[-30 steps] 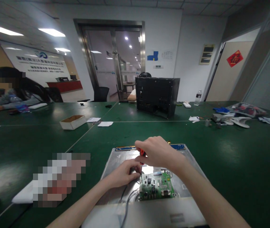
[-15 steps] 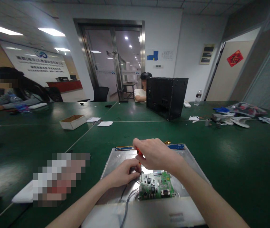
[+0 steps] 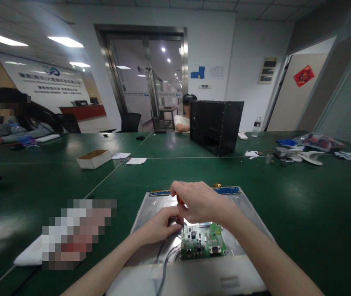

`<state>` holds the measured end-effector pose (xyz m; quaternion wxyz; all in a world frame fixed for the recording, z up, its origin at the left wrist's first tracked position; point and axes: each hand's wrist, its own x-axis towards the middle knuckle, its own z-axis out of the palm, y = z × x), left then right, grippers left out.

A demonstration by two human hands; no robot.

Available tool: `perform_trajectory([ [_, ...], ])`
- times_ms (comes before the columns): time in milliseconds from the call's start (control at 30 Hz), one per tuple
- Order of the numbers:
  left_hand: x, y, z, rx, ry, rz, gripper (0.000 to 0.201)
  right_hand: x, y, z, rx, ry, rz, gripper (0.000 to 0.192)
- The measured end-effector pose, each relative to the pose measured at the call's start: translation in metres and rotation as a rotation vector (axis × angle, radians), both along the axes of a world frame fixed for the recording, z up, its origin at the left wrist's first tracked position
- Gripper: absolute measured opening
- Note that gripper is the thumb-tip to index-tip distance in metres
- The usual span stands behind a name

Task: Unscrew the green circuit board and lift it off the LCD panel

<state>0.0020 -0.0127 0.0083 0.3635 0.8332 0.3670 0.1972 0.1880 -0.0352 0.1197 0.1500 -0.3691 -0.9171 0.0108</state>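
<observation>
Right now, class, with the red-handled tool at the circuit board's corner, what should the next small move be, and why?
Probably a small turn of the red-handled tool, held upright. The right hand grips its handle, it points down by the far-left corner of the green circuit board, and the left hand has its fingertips at that corner, seemingly for steadying.

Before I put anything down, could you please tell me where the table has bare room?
Bare table shows right of the metal panel and between that panel and the black case. It is crowded at the circuit board, with the left hand and right hand close by, and around the plastic bag.
</observation>
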Motion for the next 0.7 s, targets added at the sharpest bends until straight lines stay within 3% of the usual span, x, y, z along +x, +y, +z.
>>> perform_trajectory([
  [167, -0.0004, 0.0006, 0.0015, 0.023, 0.037, -0.002, 0.009, -0.0034, 0.0025, 0.0003, 0.096, -0.059, -0.074, 0.015],
  [267, -0.0007, 0.0013, 0.0008, 0.021, 0.056, -0.025, 0.011, -0.0031, 0.0023, 0.0024, 0.105, -0.108, -0.113, 0.024],
  [500, 0.0009, 0.0003, -0.0021, 0.05, -0.026, 0.009, 0.008, 0.0009, -0.0046, 0.0032, 0.008, 0.007, 0.046, 0.02],
  [700, -0.0005, -0.0003, -0.0018, 0.026, -0.021, 0.017, 0.012, -0.0034, -0.0017, 0.0022, 0.083, -0.06, -0.039, 0.017],
])
